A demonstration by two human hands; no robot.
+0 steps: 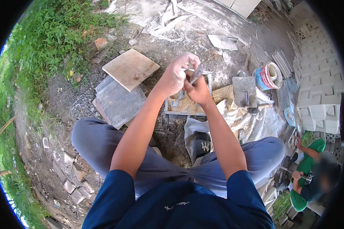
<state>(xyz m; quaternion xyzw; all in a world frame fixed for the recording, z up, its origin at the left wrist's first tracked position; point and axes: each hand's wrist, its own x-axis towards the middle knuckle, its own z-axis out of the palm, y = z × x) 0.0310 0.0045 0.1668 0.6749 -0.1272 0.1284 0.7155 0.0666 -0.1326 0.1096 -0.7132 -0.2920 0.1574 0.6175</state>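
My right hand (198, 91) grips a grey tool (197, 73); whether my powdery left hand (176, 76) does too, I cannot tell. A dusty grip could let it slip onto the frame (184, 113) below my fingers.

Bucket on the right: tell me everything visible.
The bucket looks like plastic, its side printed in blue, red and white. Its pale round rim is open, coated with tan-white residue; how full it is, I can't tell. Its mouth faces right in this view, but lens distortion hides whether it's upright or tilted. It sits on the ground right of a grey plate, near pale slats. Neither the left hand nor right hand touches it.
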